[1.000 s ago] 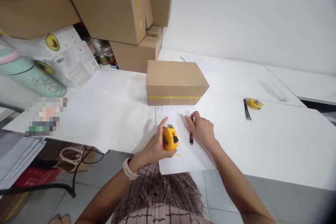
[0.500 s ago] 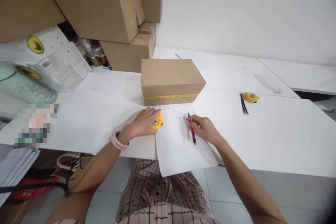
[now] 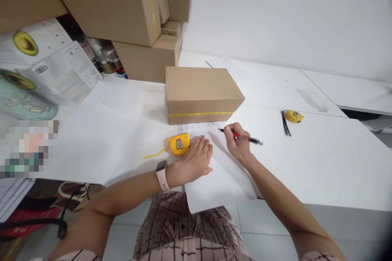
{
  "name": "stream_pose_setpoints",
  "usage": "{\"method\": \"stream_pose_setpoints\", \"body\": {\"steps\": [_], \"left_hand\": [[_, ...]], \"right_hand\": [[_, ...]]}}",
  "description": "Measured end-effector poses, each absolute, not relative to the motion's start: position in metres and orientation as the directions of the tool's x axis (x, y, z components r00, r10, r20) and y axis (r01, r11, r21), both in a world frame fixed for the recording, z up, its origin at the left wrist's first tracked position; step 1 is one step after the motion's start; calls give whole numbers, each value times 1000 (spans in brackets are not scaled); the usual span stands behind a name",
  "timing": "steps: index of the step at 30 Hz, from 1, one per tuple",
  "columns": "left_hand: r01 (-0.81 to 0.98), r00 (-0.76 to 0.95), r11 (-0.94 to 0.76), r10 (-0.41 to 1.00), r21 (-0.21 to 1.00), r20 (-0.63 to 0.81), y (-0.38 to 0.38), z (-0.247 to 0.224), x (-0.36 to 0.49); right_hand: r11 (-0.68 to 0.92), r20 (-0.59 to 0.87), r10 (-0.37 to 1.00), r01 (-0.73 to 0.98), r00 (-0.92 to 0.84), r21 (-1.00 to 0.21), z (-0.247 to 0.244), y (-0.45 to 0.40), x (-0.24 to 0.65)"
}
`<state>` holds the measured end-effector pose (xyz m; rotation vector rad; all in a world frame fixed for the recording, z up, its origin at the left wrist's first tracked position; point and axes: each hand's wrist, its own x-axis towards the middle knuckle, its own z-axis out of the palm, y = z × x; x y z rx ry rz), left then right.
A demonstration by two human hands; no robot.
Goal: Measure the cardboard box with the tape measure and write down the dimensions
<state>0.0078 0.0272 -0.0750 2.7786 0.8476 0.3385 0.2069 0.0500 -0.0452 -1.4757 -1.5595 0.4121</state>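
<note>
My left hand (image 3: pixel 196 160) lies flat, fingers stretched, on a white sheet of paper (image 3: pixel 211 191) that hangs a little over the table's front edge. Just left of its fingers rests a yellow tape measure (image 3: pixel 180 144), a short length of its tape out to the left. A red and black pen (image 3: pixel 240 136) is pinched in my right hand (image 3: pixel 238 144), its tip pointing left over the upper part of the sheet. Behind the sheet stands a closed cardboard box (image 3: pixel 199 85) with a yellow measuring strip along its front; printed rows show at the paper's top edge.
A second yellow tape measure (image 3: pixel 294 116) with a black strap lies to the right. Larger cardboard boxes (image 3: pixel 107 4) are stacked at the back left. A white avocado-printed carton (image 3: pixel 65 73) and a mint-green bottle (image 3: pixel 29 100) stand at the left. More paper (image 3: pixel 88 138) covers the left tabletop.
My left hand has let go of the tape measure and moved right onto the paper. My right hand has turned the pen from steep to nearly level, its tip now further up the sheet.
</note>
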Motion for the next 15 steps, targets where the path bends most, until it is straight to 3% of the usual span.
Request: {"method": "stream_pose_setpoints", "body": {"steps": [2, 5, 8, 11, 15], "left_hand": [[526, 800, -817, 569, 237, 188, 25, -75, 15], [557, 783, -808, 588, 192, 203, 27, -76, 25], [588, 767, -789, 614, 181, 187, 30, -79, 32], [606, 752, -775, 632, 180, 189, 31, -77, 32], [657, 718, -735, 677, 168, 159, 31, -68, 30]], "right_hand": [[135, 205, 966, 372, 155, -918, -42, 58, 192], [-2, 3, 999, 137, 36, -991, -47, 73, 174], [-45, -36, 997, 144, 64, -989, -62, 87, 167], [8, 42, 989, 228, 143, -974, -75, 95, 171], [63, 95, 991, 284, 97, -957, -83, 97, 182]]}}
